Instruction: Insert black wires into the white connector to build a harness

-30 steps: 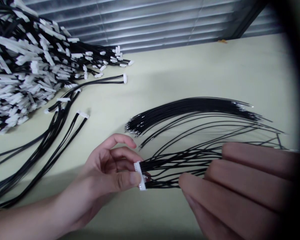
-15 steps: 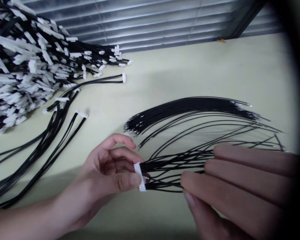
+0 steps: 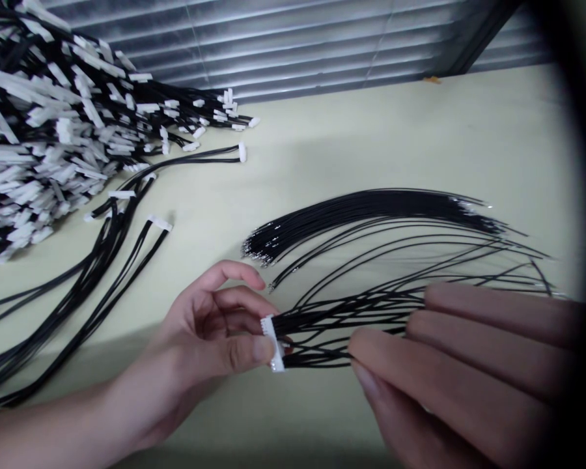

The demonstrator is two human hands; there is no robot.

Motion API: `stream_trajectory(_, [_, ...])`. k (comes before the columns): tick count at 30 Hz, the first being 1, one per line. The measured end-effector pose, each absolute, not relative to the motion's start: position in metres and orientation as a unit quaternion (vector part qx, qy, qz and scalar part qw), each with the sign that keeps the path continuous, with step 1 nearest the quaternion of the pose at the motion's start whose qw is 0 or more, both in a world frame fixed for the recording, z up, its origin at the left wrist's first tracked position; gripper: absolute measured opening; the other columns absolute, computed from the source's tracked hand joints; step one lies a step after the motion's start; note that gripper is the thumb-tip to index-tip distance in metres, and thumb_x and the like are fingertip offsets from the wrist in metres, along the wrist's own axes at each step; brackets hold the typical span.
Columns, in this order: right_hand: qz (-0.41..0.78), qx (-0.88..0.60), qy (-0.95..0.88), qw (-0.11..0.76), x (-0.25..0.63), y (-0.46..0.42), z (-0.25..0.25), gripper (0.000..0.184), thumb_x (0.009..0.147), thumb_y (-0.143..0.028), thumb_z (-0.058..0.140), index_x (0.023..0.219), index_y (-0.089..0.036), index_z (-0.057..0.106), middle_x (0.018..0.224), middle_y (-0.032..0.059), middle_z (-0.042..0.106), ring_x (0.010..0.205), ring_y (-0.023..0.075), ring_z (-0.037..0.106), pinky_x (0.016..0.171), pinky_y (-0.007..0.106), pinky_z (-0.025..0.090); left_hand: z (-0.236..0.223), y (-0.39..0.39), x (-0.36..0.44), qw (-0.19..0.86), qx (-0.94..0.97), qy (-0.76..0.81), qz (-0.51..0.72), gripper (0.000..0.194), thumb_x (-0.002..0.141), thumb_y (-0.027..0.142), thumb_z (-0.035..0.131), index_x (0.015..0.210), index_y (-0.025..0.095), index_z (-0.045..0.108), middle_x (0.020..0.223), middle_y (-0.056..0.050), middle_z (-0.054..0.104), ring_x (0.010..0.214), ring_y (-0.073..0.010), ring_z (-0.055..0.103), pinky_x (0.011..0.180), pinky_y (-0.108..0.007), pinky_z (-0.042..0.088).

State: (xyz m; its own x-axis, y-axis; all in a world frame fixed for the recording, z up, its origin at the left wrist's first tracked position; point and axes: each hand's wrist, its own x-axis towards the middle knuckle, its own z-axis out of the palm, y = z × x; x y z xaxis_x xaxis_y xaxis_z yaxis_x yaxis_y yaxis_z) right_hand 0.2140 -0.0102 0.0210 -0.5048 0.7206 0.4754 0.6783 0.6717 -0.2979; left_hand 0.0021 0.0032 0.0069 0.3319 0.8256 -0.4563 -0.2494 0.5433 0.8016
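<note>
left hand [image 3: 209, 332] pinching white connector [image 3: 272, 343], right hand [image 3: 449, 378] fingering wires [image 3: 322, 322]

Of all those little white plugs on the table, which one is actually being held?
The white connector pinched in the left hand, with black wires fanning toward the right hand. The other plugs lie untouched on the table, most in the heap at far left.

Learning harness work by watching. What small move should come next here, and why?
Probably the right hand should seat the wire at its fingertips into the connector, which the left hand pinches with its wires fanned rightward.
</note>
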Motion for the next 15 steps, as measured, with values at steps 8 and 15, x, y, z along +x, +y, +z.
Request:
stream_trajectory(8, [-0.164,-0.298,-0.865,0.37,0.2175,-0.0044,0.0146,0.011,0.067,-0.022,0.071,0.072,-0.024,0.062,0.062,-0.0037,0.056,0.065,0.0125,0.05,0.053,0.025,0.047,0.009,0.0028,0.0027,0.75,0.311,0.459,0.361,0.033,0.067,0.004,0.072,0.089,0.024,0.057,0.077,0.005,0.063,0.062,-0.0047,0.059,0.057,-0.009,0.047])
stream_trajectory(15, [-0.039,-0.317,-0.906,0.279,0.2134,-0.0081,0.013,0.013,0.073,-0.011,0.061,0.082,-0.021,0.061,0.071,-0.0006,0.065,0.063,0.0155,0.056,0.045,0.034,0.04,0.0079,0.0032,0.0027,0.742,0.322,0.467,0.358,0.033,0.067,0.004,0.072,0.089,0.024,0.057,0.08,0.005,0.064,0.067,-0.0061,0.06,0.06,-0.011,0.049])
